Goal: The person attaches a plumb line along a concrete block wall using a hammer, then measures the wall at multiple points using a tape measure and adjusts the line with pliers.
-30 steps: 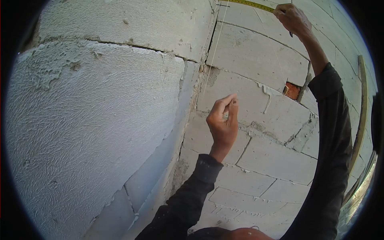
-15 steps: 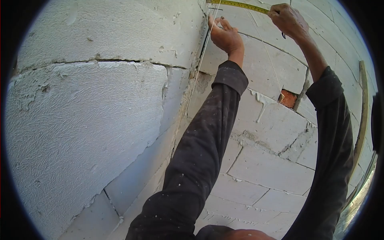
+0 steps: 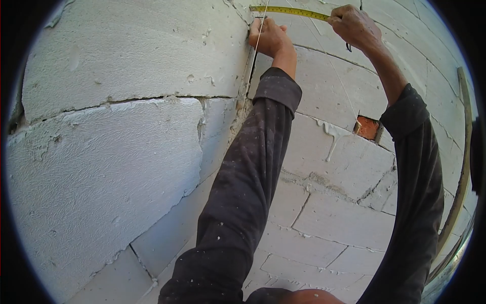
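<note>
Apparently measuring with tape measure (image 3: 291, 10) clamped in right hand (image 3: 356, 27); cannot determine grip of left hand (image 3: 273, 39); likely requires steady tension.

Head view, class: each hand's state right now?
Left hand: curled; whether it holds anything cannot be told.
Right hand: closed, holding the yellow tape measure.

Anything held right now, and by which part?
Right hand grips the yellow tape measure at the right end of its visible stretch. Left hand: can't tell.
</note>
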`<state>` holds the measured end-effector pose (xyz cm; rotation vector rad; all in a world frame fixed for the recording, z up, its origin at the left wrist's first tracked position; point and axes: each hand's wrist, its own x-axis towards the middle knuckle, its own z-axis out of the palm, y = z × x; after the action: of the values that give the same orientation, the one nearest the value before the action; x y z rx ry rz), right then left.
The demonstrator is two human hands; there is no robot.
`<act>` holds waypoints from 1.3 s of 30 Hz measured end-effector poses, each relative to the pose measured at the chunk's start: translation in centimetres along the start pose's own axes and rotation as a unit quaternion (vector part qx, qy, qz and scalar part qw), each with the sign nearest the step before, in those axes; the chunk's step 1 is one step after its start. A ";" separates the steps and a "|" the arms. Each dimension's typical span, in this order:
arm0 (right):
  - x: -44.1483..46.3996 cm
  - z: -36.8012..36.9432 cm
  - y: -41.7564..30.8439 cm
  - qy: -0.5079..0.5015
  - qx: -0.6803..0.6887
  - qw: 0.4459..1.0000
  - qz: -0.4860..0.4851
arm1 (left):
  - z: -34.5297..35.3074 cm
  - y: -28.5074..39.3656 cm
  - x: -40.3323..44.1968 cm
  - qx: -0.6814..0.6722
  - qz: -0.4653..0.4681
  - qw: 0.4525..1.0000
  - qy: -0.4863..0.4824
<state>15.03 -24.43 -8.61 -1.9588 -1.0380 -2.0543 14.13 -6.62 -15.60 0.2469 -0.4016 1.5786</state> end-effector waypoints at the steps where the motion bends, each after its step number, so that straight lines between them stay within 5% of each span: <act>1: 0.0 -0.1 -0.1 -0.005 0.001 1.000 0.002 | 0.3 0.5 -0.4 -0.052 -0.041 0.997 0.048; 4: -0.2 -0.5 -0.3 -0.022 0.001 1.000 0.011 | 0.6 0.5 0.9 -0.097 -0.162 0.981 0.051; 26: 0.1 -0.4 0.3 -0.002 0.000 1.000 -0.014 | 1.1 -1.2 2.2 -0.252 -0.199 0.947 -0.011; 33: 1.2 -1.3 -0.9 -0.015 -0.013 0.999 -0.037 | -0.4 -2.7 2.4 -0.045 0.024 0.996 -0.076; 39: 0.7 -2.0 -0.1 -0.038 -0.029 0.998 -0.038 | -1.0 -4.5 3.8 0.270 0.213 0.939 -0.026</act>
<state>13.19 -25.20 -7.85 -2.0713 -1.0960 -2.0863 18.49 -2.70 -14.50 0.6582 -0.0486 2.0991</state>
